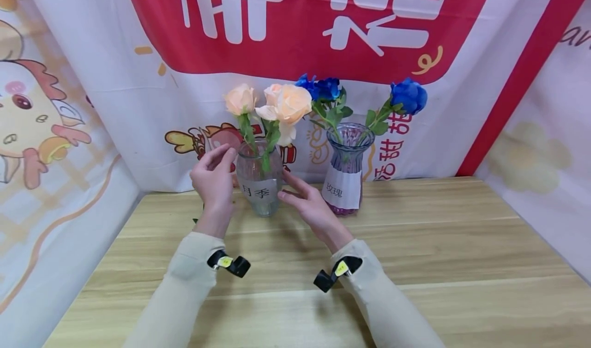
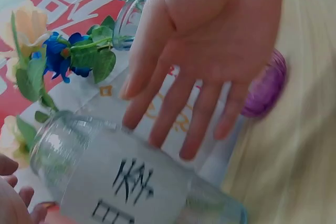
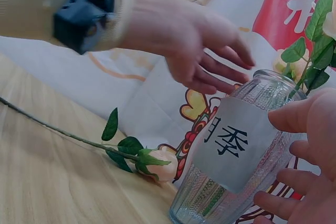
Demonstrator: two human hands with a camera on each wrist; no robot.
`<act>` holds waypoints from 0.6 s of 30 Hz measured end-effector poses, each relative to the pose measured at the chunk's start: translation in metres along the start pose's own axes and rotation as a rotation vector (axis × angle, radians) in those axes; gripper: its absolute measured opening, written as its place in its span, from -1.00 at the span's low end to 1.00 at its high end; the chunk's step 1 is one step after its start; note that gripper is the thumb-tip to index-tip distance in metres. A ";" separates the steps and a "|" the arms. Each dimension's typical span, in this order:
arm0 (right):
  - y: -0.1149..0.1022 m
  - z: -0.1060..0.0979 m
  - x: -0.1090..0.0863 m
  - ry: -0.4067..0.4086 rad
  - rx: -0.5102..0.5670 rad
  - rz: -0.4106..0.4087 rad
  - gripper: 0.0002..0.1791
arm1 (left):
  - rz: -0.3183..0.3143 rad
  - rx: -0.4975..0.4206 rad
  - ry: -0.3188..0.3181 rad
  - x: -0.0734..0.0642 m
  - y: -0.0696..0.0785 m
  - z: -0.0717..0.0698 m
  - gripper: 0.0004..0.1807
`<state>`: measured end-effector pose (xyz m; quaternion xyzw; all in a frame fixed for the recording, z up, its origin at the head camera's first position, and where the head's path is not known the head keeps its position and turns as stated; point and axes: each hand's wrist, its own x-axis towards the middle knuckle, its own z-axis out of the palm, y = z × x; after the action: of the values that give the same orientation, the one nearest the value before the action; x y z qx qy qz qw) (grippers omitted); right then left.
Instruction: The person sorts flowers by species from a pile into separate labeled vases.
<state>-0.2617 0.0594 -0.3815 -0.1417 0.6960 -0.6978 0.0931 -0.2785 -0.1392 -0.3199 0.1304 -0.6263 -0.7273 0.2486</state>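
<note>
A clear ribbed glass vase (image 1: 258,171) with a white paper label stands upright, several peach roses (image 1: 288,104) in its mouth. My left hand (image 1: 213,178) is at the vase's left, loosely bent fingers beside the rim and nothing in them. On the other side my right hand (image 1: 309,204) has its fingers extended, the tips right at the glass. From the left wrist view, the right palm (image 2: 220,40) is spread alongside the vase. Another peach rose (image 3: 160,163) lies on the table left of the vase, in the right wrist view; in the head view the left arm mostly hides it.
Right of the clear vase stands a blue-and-purple glass vase (image 1: 346,160) with a paper label and blue roses (image 1: 408,96). Both vases are near the back edge of the wooden table (image 1: 438,250). Printed cloth (image 1: 194,107) hangs behind and at both sides.
</note>
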 end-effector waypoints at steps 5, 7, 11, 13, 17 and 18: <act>0.000 0.000 0.000 0.003 -0.003 -0.003 -0.25 | 0.005 0.026 -0.060 0.002 -0.001 -0.032 -0.65; 0.000 -0.001 0.000 0.007 -0.007 -0.001 -0.26 | -0.004 0.063 -0.101 0.005 -0.002 -0.047 -0.61; 0.001 -0.002 0.000 0.006 -0.005 0.009 -0.26 | -0.024 0.180 -0.185 0.010 -0.006 -0.077 -0.53; 0.002 -0.002 0.001 0.003 -0.006 0.010 -0.26 | -0.017 0.268 -0.228 0.011 -0.010 -0.092 -0.48; 0.003 -0.001 0.002 -0.002 -0.008 0.005 -0.27 | 0.014 0.410 -0.311 0.014 -0.019 -0.115 -0.43; 0.003 -0.001 0.002 -0.004 -0.009 0.000 -0.26 | 0.015 0.425 -0.328 0.014 -0.022 -0.120 -0.42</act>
<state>-0.2641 0.0600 -0.3843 -0.1436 0.6988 -0.6944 0.0937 -0.2346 -0.2459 -0.3612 0.0552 -0.7977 -0.5891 0.1162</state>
